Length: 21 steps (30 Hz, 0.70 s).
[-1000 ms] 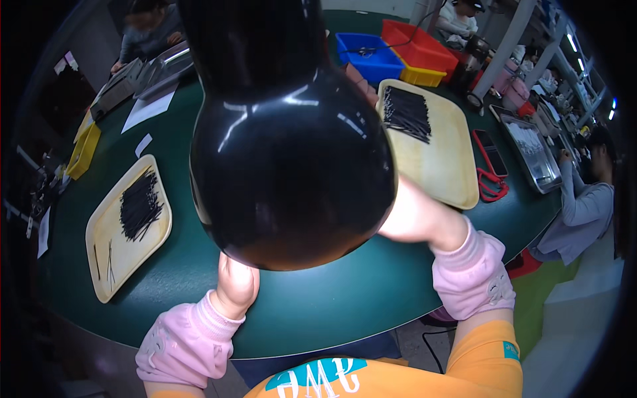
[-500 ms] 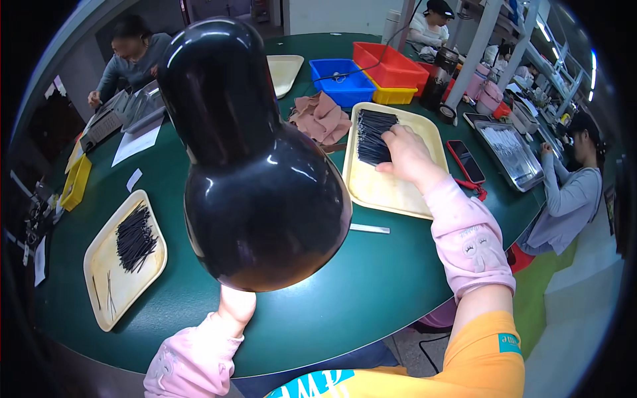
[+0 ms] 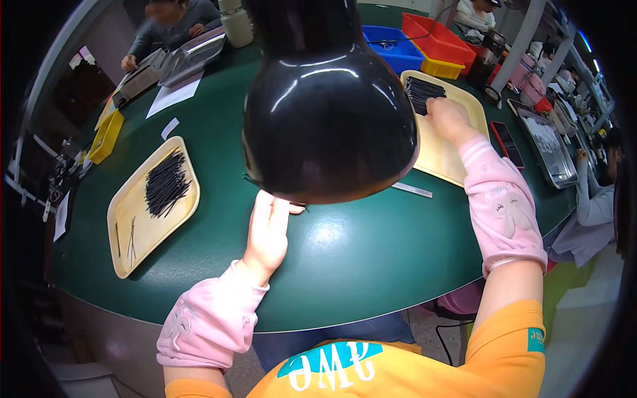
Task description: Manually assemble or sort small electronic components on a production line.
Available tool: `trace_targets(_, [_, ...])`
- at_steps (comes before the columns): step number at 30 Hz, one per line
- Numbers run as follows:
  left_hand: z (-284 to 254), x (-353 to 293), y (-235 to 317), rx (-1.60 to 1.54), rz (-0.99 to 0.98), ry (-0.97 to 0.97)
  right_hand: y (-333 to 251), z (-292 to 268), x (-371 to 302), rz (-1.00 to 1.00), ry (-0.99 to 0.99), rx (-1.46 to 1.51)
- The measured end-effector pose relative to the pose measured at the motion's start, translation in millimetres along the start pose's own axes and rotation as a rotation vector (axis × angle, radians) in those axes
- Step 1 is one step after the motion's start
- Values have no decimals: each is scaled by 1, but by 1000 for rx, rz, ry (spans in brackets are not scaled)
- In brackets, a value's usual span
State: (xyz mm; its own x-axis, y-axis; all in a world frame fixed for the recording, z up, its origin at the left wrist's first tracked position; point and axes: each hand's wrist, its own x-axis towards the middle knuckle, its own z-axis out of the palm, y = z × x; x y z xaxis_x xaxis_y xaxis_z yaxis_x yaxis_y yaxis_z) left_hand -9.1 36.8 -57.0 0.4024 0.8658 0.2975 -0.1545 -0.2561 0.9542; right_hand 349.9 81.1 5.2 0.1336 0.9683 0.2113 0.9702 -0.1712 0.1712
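My left hand (image 3: 267,232) lies flat, palm down, on the green table (image 3: 371,252), its fingertips hidden under a large black lamp shade (image 3: 328,126) hanging close to the camera. A thin dark stick (image 3: 300,206) shows beside its thumb. My right hand (image 3: 448,119) reaches out to a beige tray (image 3: 441,156) at the right. Its bent fingers rest on the edge of a pile of thin black sticks (image 3: 419,89) there. Whether they grip any sticks is unclear. Both forearms wear pink sleeve covers.
A second beige tray (image 3: 142,229) holding black sticks (image 3: 166,182) lies at the left. A metal strip (image 3: 411,190), a phone (image 3: 507,142), a metal tray (image 3: 547,142), and blue (image 3: 391,50), red (image 3: 441,36) and yellow bins (image 3: 106,136) surround it. Other people sit at the back (image 3: 176,23) and right (image 3: 597,192).
My right hand went from beside the lamp shade out to the right tray and now sits on the stick pile. My left hand stays under the lamp.
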Motion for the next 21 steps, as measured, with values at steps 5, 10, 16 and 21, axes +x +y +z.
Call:
trace_targets(5, [-3, -21, 25, 261, 20, -102, -20, -19, -40, -152, 242, 373])
trace_targets(10, [-20, -31, 30, 527, 93, -131, -66, -34, -86, -261, 225, 900])
trace_targets(16, [9, -3, 29, 1050, 366, -24, -85, -21, -94, -461, 195, 938])
trace_targets(21, [-2, 21, 4, 1225, 247, 188, -84, -19, -99, -497, 122, 1007])
